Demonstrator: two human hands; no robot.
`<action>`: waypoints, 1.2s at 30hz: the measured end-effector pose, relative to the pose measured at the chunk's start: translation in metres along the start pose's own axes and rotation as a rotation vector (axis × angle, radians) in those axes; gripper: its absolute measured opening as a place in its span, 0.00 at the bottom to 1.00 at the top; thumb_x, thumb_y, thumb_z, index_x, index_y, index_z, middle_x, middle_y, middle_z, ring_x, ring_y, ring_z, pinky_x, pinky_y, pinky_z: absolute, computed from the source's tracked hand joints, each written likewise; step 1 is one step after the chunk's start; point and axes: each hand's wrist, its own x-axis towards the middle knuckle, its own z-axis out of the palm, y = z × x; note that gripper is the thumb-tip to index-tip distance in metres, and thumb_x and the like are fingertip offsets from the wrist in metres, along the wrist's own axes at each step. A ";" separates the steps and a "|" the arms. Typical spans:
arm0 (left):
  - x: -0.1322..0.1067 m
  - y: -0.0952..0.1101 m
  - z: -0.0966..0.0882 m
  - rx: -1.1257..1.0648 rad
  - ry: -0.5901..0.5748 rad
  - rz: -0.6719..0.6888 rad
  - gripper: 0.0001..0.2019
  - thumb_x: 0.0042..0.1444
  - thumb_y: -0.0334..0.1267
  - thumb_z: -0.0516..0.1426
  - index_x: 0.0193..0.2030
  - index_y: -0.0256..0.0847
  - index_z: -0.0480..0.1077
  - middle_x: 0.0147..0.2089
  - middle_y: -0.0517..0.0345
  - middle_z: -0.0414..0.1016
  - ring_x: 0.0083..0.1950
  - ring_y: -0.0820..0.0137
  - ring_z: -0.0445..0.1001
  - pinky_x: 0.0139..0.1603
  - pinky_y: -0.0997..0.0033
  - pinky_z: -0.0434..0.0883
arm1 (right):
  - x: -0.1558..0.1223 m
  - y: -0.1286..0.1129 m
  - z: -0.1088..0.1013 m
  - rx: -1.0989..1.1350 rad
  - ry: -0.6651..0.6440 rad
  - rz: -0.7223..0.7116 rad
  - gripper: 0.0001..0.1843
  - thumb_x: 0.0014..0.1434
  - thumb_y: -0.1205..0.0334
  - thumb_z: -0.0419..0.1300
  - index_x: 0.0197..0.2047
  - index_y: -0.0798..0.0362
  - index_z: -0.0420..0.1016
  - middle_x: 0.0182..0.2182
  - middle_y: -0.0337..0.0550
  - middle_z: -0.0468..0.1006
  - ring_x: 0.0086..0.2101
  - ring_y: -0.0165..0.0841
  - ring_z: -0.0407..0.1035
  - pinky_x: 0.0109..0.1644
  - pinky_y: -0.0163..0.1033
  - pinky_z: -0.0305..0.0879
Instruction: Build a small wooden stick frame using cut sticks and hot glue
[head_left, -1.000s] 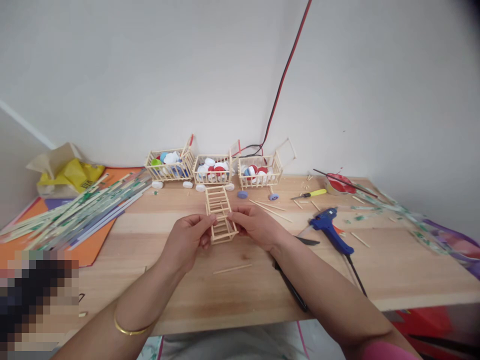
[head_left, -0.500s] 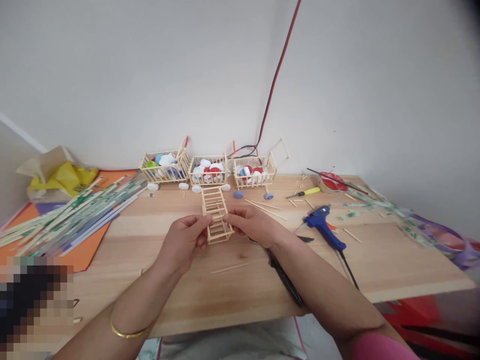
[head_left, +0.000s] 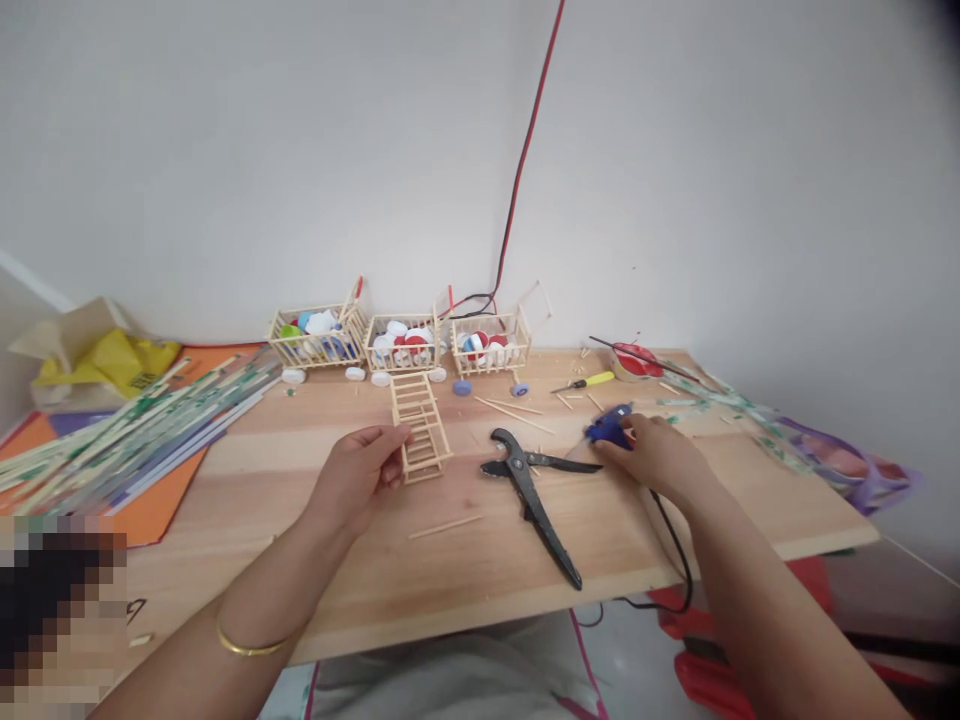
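A small open frame of thin wooden sticks (head_left: 420, 428) rests on the wooden table (head_left: 465, 560). My left hand (head_left: 358, 475) pinches the frame's near left corner with thumb and fingers. Off to the right, my right hand (head_left: 654, 455) lies closed over the blue glue gun (head_left: 606, 428), whose black cord runs off the table's front edge. Between the two hands lie black-handled shears (head_left: 531, 492), with a single loose stick (head_left: 444, 526) in front of the frame.
Three stick carts filled with bottle caps (head_left: 397, 342) line the wall. A bundle of long sticks (head_left: 127, 428) covers orange paper at left, beside a yellow bag (head_left: 112, 358). A yellow screwdriver (head_left: 585, 381), a red-lidded tin (head_left: 634, 362) and scraps sit at the back right.
My right hand let go of the stick frame and moved right onto the glue gun, uncovering the shears. My left hand stays on the frame. The view shifted right.
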 end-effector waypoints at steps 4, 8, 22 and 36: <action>0.001 0.000 -0.001 -0.030 -0.018 -0.003 0.11 0.44 0.41 0.63 0.24 0.34 0.69 0.15 0.68 0.56 0.17 0.81 0.52 0.17 0.79 0.52 | 0.002 0.014 0.016 0.050 0.014 0.040 0.31 0.50 0.44 0.57 0.51 0.58 0.64 0.43 0.57 0.73 0.41 0.44 0.71 0.39 0.41 0.63; 0.001 0.000 -0.002 -0.028 -0.022 0.009 0.11 0.43 0.39 0.63 0.23 0.33 0.69 0.16 0.67 0.57 0.18 0.82 0.51 0.17 0.80 0.49 | 0.004 0.017 0.020 -0.003 -0.018 0.042 0.27 0.51 0.45 0.55 0.44 0.60 0.70 0.39 0.60 0.74 0.39 0.46 0.71 0.37 0.42 0.62; 0.003 0.001 -0.005 -0.095 -0.140 -0.071 0.09 0.45 0.36 0.63 0.30 0.33 0.69 0.20 0.69 0.55 0.19 0.83 0.48 0.18 0.81 0.46 | -0.034 -0.040 -0.018 1.217 -0.090 -0.294 0.19 0.56 0.44 0.49 0.37 0.51 0.67 0.25 0.41 0.68 0.21 0.29 0.58 0.26 0.38 0.58; 0.004 0.000 -0.007 -0.194 -0.193 -0.142 0.09 0.45 0.35 0.64 0.31 0.32 0.71 0.18 0.69 0.53 0.19 0.83 0.47 0.18 0.82 0.48 | -0.049 -0.104 -0.006 0.962 -0.418 -0.510 0.30 0.56 0.34 0.45 0.27 0.54 0.67 0.20 0.39 0.66 0.22 0.29 0.61 0.25 0.35 0.56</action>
